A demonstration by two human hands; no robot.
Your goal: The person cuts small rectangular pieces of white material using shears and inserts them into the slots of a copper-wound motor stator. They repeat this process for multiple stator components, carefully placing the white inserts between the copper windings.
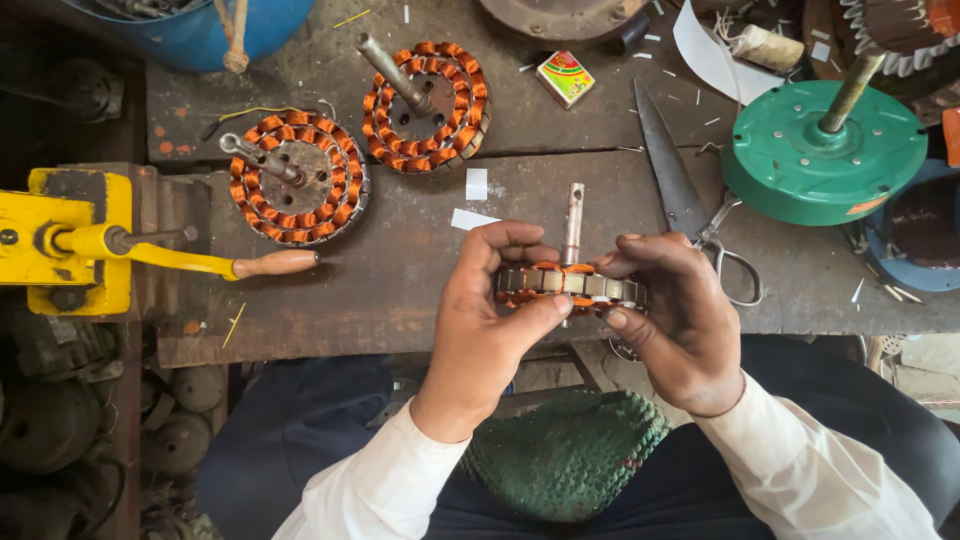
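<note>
A round motor stator [568, 284] with copper windings and a steel shaft is held edge-on above the front of the wooden bench [400, 290]. My left hand [490, 320] grips its left side, thumb below and fingers curled over the top. My right hand [680, 320] holds its right side the same way. The shaft sticks up between the two hands. White sleeves cover both forearms.
Two more copper-wound stators [298, 177] [428, 92] with shafts lie on the bench at back left. Large scissors [690, 200] lie right of my hands. A green motor housing [822, 150] stands at right, a yellow winding machine [75, 240] with wooden handle at left, a small box [565, 78] behind.
</note>
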